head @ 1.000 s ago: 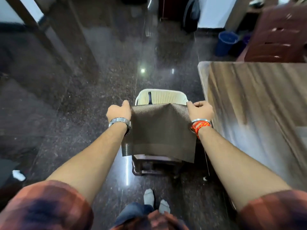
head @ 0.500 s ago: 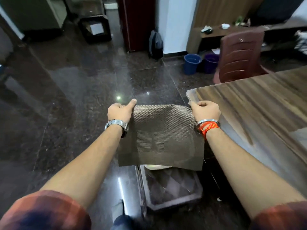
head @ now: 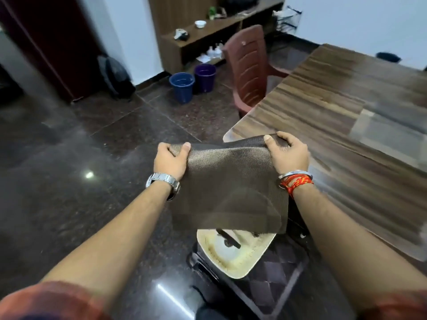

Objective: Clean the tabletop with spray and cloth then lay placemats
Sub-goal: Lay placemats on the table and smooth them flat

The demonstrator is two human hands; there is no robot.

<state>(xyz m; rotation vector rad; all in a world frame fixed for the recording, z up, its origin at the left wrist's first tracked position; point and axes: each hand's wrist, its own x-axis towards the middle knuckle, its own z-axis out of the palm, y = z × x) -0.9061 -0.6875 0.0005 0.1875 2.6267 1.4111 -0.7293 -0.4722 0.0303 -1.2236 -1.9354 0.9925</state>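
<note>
Head view: left hand (head: 169,161) and right hand (head: 288,155) each pinch a top corner of the brown placemat (head: 231,181), thumbs over the edge. It hangs just off the table (head: 323,107) corner (lower edge curling), wide dark floor (head: 80,158) open to the left.

The placemat (head: 231,181) hides the far part of a cream plastic piece (head: 233,259) below it. A dark strip (head: 228,237) lying there runs out of sight under the mat's near edge. The fingers of the left hand (head: 169,161) lie behind the weave, with only the thumb on top. A curved darker layer low in the mat may be a fold or a second mat; which cannot be told. The table (head: 335,107) is cut off at the right edge. Both sleeves (head: 46,301) are blurred at the near corners. Items on the far shelf (head: 208,31) are too small to name.
</note>
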